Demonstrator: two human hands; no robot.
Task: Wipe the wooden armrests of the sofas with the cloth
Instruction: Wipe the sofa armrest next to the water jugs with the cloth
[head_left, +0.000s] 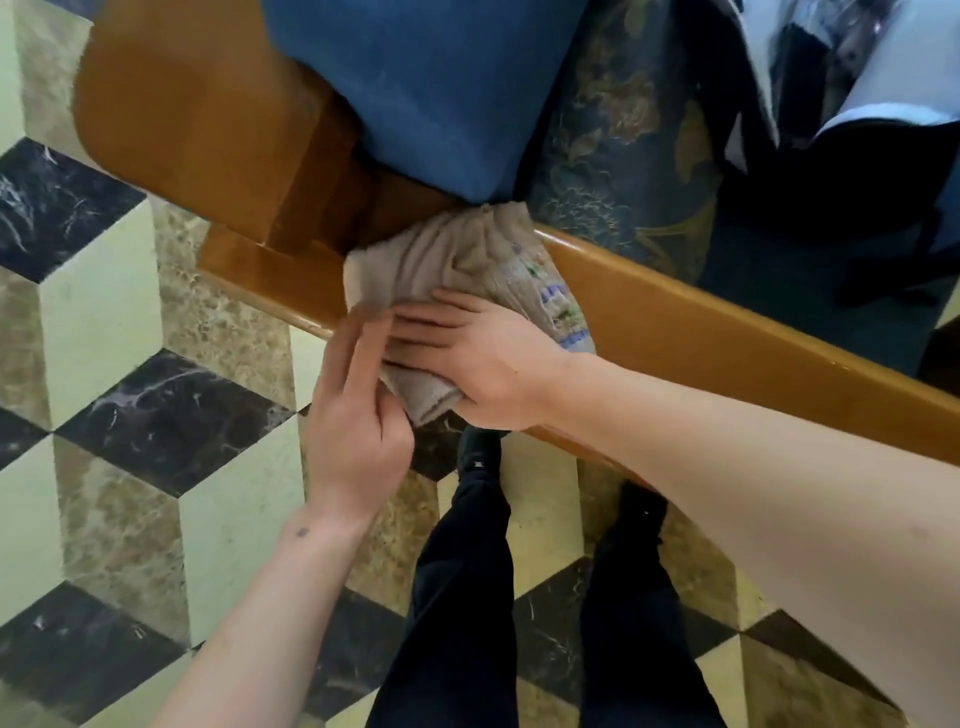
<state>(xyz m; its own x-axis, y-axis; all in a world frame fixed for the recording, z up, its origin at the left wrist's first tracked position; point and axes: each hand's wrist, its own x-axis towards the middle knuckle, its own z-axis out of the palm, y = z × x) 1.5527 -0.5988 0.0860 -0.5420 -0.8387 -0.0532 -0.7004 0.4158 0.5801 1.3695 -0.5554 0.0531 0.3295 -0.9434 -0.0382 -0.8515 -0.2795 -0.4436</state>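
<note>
A beige cloth with a coloured print lies bunched over the wooden armrest, which runs diagonally from the centre left to the right edge. My right hand presses flat on the cloth and curls around its lower fold. My left hand holds the cloth's near left edge, with fingers tucked against the fold. The armrest's part under the cloth is hidden.
The sofa's wooden back frame and a blue cushion lie beyond the cloth, with a patterned dark cushion beside them. My legs in dark trousers stand on the cube-patterned marble floor. A dark table stands at the top right.
</note>
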